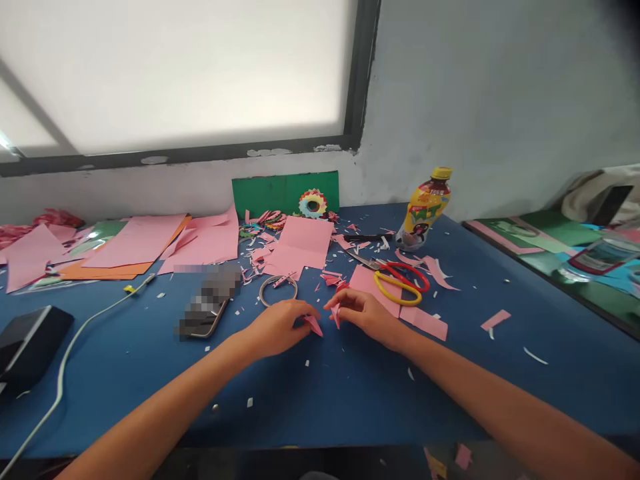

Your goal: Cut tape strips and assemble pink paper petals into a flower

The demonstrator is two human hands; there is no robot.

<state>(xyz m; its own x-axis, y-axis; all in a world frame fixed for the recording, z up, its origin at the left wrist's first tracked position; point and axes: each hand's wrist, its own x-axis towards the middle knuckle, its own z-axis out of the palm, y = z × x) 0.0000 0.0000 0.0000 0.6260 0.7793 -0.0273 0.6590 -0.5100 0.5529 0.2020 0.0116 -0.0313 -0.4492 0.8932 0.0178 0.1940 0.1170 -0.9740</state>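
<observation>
Both my hands rest on the blue table (320, 387) near its middle. My left hand (277, 327) is closed, pinching a small folded pink paper piece (314, 325) at its fingertips. My right hand (363, 313) is closed too, holding another small folded pink paper piece (335, 313). The two pieces sit a few centimetres apart. A metal ring (278, 290) lies just beyond my left hand. Red and yellow scissors (400, 280) lie past my right hand on pink paper.
Pink sheets (300, 243) and scraps litter the back of the table, with an orange sheet (100, 270) at left. A phone (207, 307), a black box (27, 337) with white cable, a yellow bottle (425, 207), a green card (285, 192) and a paper flower (313, 203) stand around.
</observation>
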